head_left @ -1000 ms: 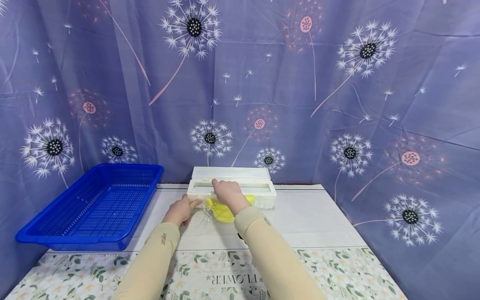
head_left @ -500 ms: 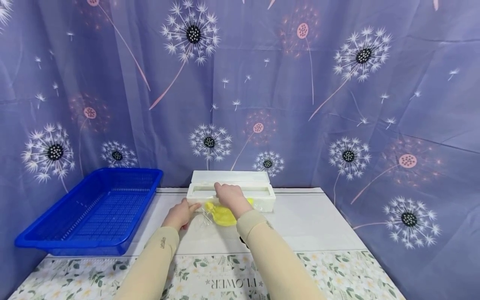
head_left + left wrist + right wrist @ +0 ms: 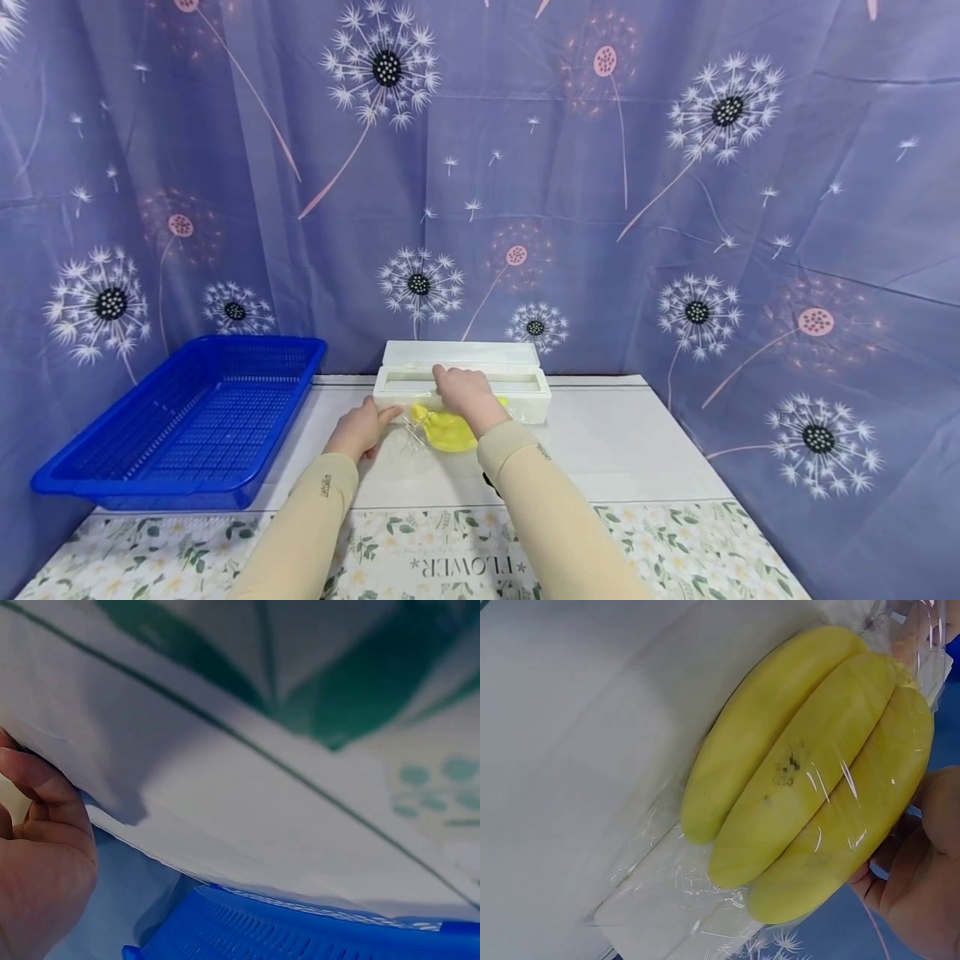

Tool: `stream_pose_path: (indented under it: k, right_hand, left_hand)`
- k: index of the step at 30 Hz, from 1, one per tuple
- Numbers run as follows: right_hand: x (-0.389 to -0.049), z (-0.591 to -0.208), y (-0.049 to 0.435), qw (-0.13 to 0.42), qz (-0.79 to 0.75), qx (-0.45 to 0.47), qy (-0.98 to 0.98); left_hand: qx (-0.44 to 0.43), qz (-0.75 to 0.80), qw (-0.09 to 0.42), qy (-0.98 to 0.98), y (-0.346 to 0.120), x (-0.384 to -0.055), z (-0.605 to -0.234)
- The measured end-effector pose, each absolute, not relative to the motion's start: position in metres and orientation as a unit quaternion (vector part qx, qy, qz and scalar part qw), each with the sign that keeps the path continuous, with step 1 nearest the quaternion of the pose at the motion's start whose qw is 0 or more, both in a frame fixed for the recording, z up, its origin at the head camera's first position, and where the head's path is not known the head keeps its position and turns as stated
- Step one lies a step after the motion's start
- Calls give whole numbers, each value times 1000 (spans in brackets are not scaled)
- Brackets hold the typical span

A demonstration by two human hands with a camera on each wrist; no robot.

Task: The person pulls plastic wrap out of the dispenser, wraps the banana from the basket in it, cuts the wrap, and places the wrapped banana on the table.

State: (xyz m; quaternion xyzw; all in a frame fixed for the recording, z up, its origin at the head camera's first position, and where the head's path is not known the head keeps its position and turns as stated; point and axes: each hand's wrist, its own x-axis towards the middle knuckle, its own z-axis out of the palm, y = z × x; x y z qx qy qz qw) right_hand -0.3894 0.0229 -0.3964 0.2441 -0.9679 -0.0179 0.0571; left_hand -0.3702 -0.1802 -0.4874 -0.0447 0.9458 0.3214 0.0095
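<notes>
A long white cling film box (image 3: 534, 407) stands at the back of the table, its lid (image 3: 461, 354) raised. Just in front lies a bunch of yellow bananas (image 3: 450, 432), covered by clear cling film (image 3: 649, 911) that the right wrist view shows wrinkled and shiny. My left hand (image 3: 358, 429) holds the box's left front corner, thumb along the front; its curled fingers show in the left wrist view. My right hand (image 3: 465, 393) grips the box's front edge above the bananas, fingers curled, covering part of them. What lies inside its fingers is hidden.
A blue plastic basket (image 3: 262, 462) with slotted walls stands on the left of the table. A white cloth with a floral front strip (image 3: 667, 537) covers the tabletop. A purple dandelion-print curtain (image 3: 585, 275) hangs close behind and at both sides.
My right hand has shifted slightly to the right along the box's front edge. My left hand has stayed at the left corner. The head view has tilted up a little.
</notes>
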Motion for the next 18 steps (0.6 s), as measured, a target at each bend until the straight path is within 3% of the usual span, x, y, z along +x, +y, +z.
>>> stream_pose_path:
  k: [18]
  right_hand:
    - [-395,-398,29,43,-18,234,-971]
  left_hand:
    - [-47,322,10,946,-180,-369,-487]
